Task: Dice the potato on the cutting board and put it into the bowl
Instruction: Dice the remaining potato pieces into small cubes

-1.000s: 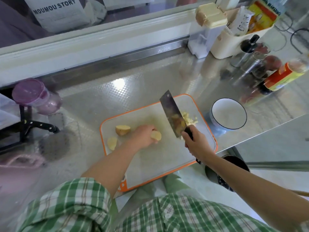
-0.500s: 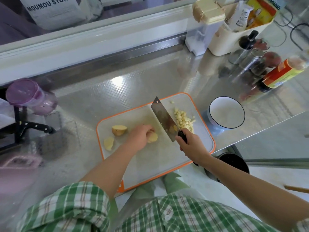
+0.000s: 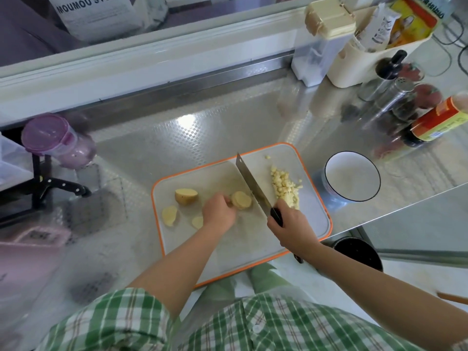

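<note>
A left hand [image 3: 219, 209], fingers curled on firm, likely slippery potato slices [image 3: 241, 200], steadies their rear edge; the right hand [image 3: 291, 225] has its fingers clamped round the cleaver [image 3: 250, 184].

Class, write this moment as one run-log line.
phase: dicing | left hand: holds potato piece | right hand: grips cleaver | diced pile: on board | bowl: empty

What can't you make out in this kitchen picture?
Head view:
Fingertips of the left hand: under it, at the potato.
Handle of the knife: mostly inside the right hand.
Label on the bottle: blurred, cropped at right edge.
Inside the pot: too dark.
</note>
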{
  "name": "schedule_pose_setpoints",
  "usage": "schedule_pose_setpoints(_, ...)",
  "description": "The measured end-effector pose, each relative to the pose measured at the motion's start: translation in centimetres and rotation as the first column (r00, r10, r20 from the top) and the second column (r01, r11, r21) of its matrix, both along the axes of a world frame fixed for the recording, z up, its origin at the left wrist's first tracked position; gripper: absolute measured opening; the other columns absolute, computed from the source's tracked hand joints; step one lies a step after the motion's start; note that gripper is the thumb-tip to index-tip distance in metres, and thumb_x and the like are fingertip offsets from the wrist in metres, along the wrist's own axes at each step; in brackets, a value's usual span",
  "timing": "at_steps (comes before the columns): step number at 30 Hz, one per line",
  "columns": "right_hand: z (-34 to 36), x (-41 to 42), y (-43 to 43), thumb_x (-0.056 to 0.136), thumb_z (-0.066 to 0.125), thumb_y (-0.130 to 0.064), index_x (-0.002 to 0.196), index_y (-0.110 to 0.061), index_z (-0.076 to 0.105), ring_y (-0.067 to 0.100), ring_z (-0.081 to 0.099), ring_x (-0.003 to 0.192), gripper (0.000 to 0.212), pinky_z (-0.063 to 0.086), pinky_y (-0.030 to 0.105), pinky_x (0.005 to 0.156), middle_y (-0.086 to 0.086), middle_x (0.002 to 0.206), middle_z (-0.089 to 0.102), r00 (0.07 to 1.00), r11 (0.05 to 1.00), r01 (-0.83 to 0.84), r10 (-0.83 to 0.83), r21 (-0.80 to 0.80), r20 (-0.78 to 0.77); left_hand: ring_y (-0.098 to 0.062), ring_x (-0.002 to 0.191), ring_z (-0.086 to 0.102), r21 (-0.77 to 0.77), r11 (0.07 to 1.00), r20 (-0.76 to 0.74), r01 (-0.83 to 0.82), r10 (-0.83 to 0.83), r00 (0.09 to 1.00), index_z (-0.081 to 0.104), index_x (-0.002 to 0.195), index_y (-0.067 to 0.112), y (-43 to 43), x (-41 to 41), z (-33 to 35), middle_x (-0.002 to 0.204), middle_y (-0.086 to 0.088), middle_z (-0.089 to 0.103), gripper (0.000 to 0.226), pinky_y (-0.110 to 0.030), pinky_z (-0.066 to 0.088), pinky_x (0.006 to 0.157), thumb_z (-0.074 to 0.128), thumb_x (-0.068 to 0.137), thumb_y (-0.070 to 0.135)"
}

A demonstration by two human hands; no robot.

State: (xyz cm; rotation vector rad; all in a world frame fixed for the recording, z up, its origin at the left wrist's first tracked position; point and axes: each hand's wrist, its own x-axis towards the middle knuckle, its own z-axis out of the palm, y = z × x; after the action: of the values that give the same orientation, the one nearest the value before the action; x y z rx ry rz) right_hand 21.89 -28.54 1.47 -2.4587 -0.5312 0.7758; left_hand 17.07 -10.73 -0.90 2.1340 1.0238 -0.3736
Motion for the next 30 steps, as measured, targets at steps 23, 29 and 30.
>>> schedule_pose_setpoints(23, -0.3, 1.6, 0.2, 0.092, 0.050, -0.023, 0.100, -0.012, 0.051, 0.029, 0.058, 0.055, 0.013, 0.047, 0.039, 0.053, 0.010, 0.064, 0.059, 0.996, 0.999, 0.051, -0.050, -0.012, 0.077, -0.028, 0.101, 0.057, 0.139, 0.990, 0.153, -0.012, -0.010, 0.988, 0.061, 0.103, 0.015, -0.6, 0.0, -0.4, 0.102, -0.007, 0.064, 0.017, -0.036, 0.043, 0.084, 0.063, 0.087, 0.020)
schedule_pose_setpoints(29, 0.9, 4.0, -0.7, 0.091, 0.049, -0.025, 0.092, -0.013, 0.047, 0.018, 0.059, 0.036, 0.012, 0.050, 0.033, 0.050, 0.006, 0.064, 0.059, 0.943, 0.938, 0.333, -0.329, 0.098, -0.055, -0.023, 0.094, 0.051, 0.226, 0.906, 0.330, 0.358, -0.417, 0.847, 0.043, 0.140, 0.034, -2.6, 2.0, 1.4, 0.112, -0.004, 0.037, 0.056, -0.036, 0.050, 0.076, 0.054, 0.089, 0.013)
schedule_pose_setpoints(30, 1.1, 4.3, -0.8, 0.090, 0.048, -0.025, 0.093, -0.012, 0.047, 0.018, 0.059, 0.037, 0.013, 0.052, 0.035, 0.053, 0.006, 0.064, 0.059, 0.928, 0.922, 0.371, -0.364, 0.106, -0.078, -0.023, 0.097, 0.048, 0.259, 0.860, 0.317, 0.440, -0.506, 0.802, 0.036, 0.144, 0.038, -3.2, 2.5, 1.8, 0.117, -0.005, 0.035, 0.063, -0.034, 0.048, 0.075, 0.052, 0.089, 0.011)
